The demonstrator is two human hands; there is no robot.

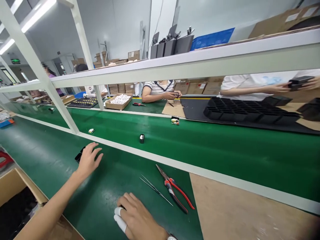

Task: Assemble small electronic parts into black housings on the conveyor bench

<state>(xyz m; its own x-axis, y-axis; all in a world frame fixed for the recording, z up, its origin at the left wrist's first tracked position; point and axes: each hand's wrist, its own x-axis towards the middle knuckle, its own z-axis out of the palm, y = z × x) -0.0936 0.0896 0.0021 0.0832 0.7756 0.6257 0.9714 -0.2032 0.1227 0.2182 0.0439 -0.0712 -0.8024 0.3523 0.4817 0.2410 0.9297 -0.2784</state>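
Note:
My left hand [87, 160] is stretched out over the green worktable, fingers apart and holding nothing visible. Just behind it sit black plastic housings [78, 157], partly covered by the hand. My right hand [138, 216] rests low on the table with its fingers curled. White finger cots [120, 224] cover two of its digits. A dark bit shows between thumb and fingers, too hidden to name. Beside this hand lie thin metal tweezers [157, 190] and long-nose pliers [175, 190] with red and black handles.
A white rail [140, 155] divides the worktable from a green conveyor belt [225, 150], which carries a small black housing [141, 138] and small white-and-yellow parts [175, 121]. A cardboard box [22, 186] stands lower left. Across the belt, people handle parts near black trays [250, 111]. A shelf beam [175, 68] crosses above.

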